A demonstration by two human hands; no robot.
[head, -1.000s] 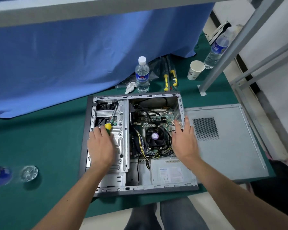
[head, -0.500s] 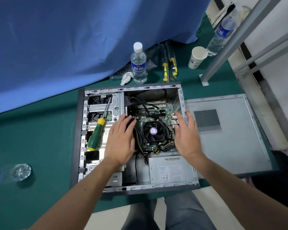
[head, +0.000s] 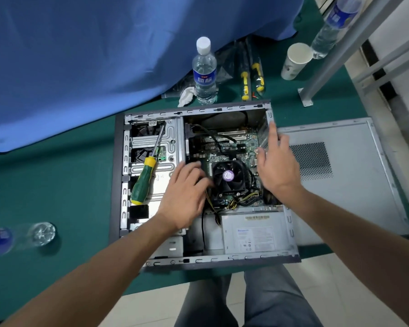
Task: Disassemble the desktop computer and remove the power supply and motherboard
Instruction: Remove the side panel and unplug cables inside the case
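The desktop computer [head: 198,185] lies open; the screwdriver [head: 143,179] now rests on the drive cage, released. Left hand [head: 187,197] reaches, seemingly empty, toward the motherboard [head: 234,147]; right hand [head: 276,166] hovers open.

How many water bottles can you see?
3: one bottle standing behind the computer, another bottle far right by the cup, one lying bottle at left.

Green-and-yellow screwdriver [head: 144,180], blue cloth [head: 104,55]
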